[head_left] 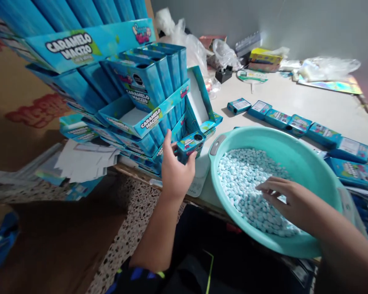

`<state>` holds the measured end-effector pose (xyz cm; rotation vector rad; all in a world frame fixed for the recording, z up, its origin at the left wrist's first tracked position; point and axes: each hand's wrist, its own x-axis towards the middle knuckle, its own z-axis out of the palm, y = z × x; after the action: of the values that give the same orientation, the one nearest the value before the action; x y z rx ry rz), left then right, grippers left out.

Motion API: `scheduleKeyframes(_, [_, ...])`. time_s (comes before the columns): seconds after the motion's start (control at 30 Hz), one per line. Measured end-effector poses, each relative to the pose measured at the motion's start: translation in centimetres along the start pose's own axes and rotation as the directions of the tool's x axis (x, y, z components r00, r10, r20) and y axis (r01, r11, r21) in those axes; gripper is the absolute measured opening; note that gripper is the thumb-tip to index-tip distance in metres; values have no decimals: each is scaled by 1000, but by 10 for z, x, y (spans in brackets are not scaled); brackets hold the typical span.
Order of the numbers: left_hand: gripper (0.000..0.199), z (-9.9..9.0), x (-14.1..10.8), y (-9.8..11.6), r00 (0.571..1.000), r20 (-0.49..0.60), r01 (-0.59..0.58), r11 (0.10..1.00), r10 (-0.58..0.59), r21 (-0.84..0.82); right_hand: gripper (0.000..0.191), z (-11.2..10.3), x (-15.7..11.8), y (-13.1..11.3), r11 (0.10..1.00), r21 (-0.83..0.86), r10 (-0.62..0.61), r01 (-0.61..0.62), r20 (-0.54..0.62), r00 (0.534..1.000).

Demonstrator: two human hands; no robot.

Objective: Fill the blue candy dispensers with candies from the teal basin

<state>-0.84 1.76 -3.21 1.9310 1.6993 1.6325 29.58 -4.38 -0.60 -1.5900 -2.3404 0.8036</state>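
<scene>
One small blue carton [190, 143] sits gripped in the left hand [178, 173], beyond the palm between thumb and fingers, by the worktop's [282, 92] near edge. We note printed face up, visible long axis crosswise, right end angled away. We cannot tell whether the right hand [282, 194], over the candies [242, 183], holds any.

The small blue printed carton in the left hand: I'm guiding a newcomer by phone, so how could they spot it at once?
Find the big round turquoise plastic tub of small pale-blue pieces. Left of it, a bare left hand grips the carton. Other blue cartons stand in blue trays or lie on the white table; this alone is held.
</scene>
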Motion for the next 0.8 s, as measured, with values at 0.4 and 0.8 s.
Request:
scheduleKeyframes(0.4, [61,-5,30,47,781,327,-578,814,532,58,30,-9,1,-12,999,17,-30,31,-38,999])
scheduleKeyframes(0.8, [68,-17,34,59,780,176,-624,768,601,142,28,-7,-3,-5,994,64,-79,88,-123,989])
